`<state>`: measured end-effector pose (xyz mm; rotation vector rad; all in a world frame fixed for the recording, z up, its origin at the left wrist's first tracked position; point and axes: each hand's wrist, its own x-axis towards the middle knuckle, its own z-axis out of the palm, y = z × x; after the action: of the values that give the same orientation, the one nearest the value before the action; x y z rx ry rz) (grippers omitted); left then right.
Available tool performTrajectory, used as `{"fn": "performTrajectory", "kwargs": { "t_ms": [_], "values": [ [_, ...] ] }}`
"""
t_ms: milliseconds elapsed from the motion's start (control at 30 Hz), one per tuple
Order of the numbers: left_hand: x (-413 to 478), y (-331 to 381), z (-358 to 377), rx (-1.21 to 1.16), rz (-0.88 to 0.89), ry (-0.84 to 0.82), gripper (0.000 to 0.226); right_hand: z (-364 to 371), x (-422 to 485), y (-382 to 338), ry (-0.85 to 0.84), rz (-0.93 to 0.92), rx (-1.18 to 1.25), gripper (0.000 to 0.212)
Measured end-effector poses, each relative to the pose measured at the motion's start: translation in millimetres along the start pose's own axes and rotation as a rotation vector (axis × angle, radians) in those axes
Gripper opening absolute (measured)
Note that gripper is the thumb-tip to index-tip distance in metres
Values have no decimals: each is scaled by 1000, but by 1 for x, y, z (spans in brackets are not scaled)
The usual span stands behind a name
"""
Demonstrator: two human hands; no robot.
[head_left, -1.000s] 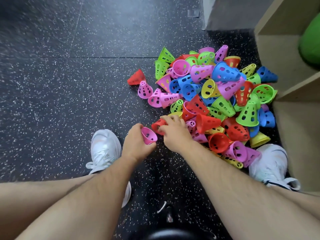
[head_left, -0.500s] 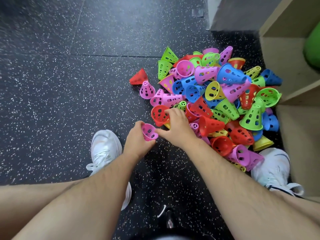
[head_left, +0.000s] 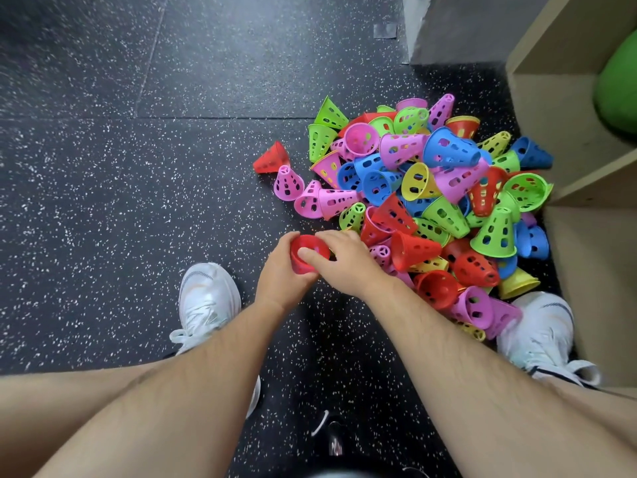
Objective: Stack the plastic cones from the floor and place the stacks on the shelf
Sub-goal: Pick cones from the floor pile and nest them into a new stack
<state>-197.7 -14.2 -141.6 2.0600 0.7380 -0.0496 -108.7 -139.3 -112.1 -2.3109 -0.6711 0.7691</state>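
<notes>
A heap of perforated plastic cones (head_left: 427, 201) in pink, red, blue, green and yellow lies on the dark speckled floor, right of centre. At its near left edge both hands meet on a red cone (head_left: 305, 251) whose open mouth faces up. My left hand (head_left: 279, 277) grips it from the left and below. My right hand (head_left: 344, 262) holds its right side, thumb across the rim. The pink cone held earlier is hidden, apparently under the red one. The wooden shelf (head_left: 565, 108) stands at the right edge.
My white shoes stand on the floor, the left shoe (head_left: 208, 301) beside my left hand and the right shoe (head_left: 536, 329) against the heap and shelf. A green ball (head_left: 617, 88) sits in the shelf. A single red cone (head_left: 272, 158) lies left of the heap.
My right hand lifted a red cone out of the heap's edge and brought it over the pink cone in my left hand. Both hands now hold the red cone together.
</notes>
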Motion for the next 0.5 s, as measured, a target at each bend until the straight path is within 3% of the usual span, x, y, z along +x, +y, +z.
{"fn": "performTrajectory", "kwargs": {
  "t_ms": [133,267,367,500],
  "values": [
    [2,-5,-1,-27,-30,26,75,-1,8,5,163,-24,-16,45],
    [6,-8,0,-33,-60,23,79,-1,19,12,79,-7,-364,54],
    [7,-11,4,-29,-88,28,76,4,25,19,65,25,-496,53],
    [6,-16,5,-26,-120,37,77,11,25,25,115,41,-419,22]
  ]
}}
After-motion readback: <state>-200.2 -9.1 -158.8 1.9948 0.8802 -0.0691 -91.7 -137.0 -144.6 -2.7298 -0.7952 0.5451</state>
